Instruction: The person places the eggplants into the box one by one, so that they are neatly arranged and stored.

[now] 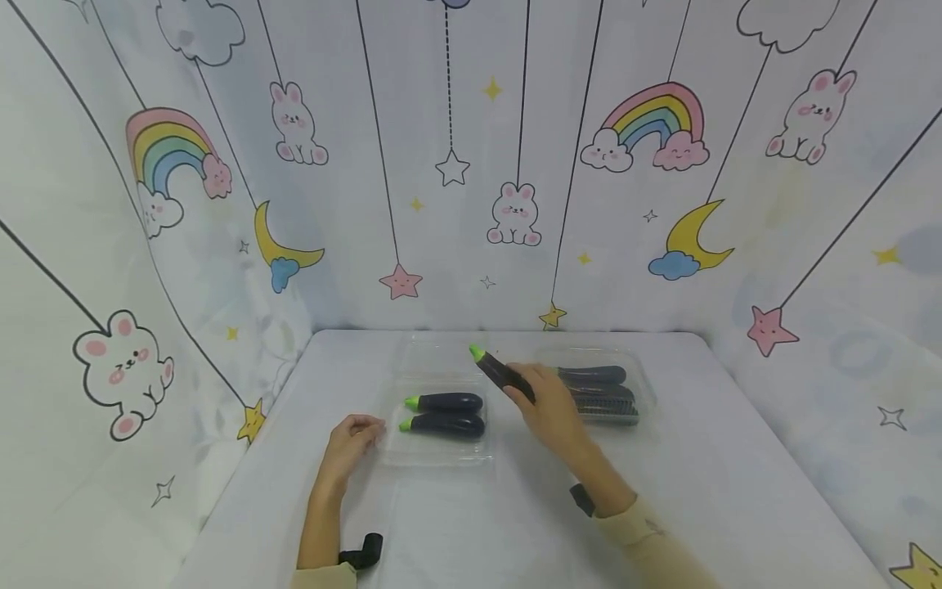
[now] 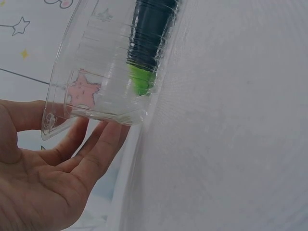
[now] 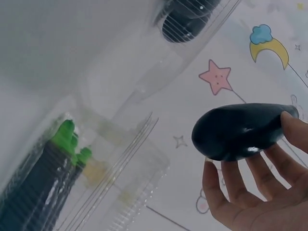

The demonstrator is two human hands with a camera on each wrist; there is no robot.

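My right hand (image 1: pixel 548 405) holds a dark eggplant (image 1: pixel 500 372) in the air between two clear plastic boxes, its bright green stem end pointing up and left. In the right wrist view, thumb and fingertips grip this glossy eggplant (image 3: pixel 240 132) from the side. Two more eggplants (image 1: pixel 445 424) lie side by side in the left box (image 1: pixel 434 460), green ends to the left. At that box's left edge is my left hand (image 1: pixel 351 446). The left wrist view shows its thumb at the box's rim (image 2: pixel 49 120) and its fingers against the wall, pinching the edge.
The right box (image 1: pixel 648 393) holds several dark eggplants (image 1: pixel 592 375); its ribbed wall blurs the nearest one. An open clear lid (image 1: pixel 434 356) stands behind the left box. Both boxes rest on a white table (image 1: pixel 515 523), with a patterned cloth (image 1: pixel 471 204) behind.
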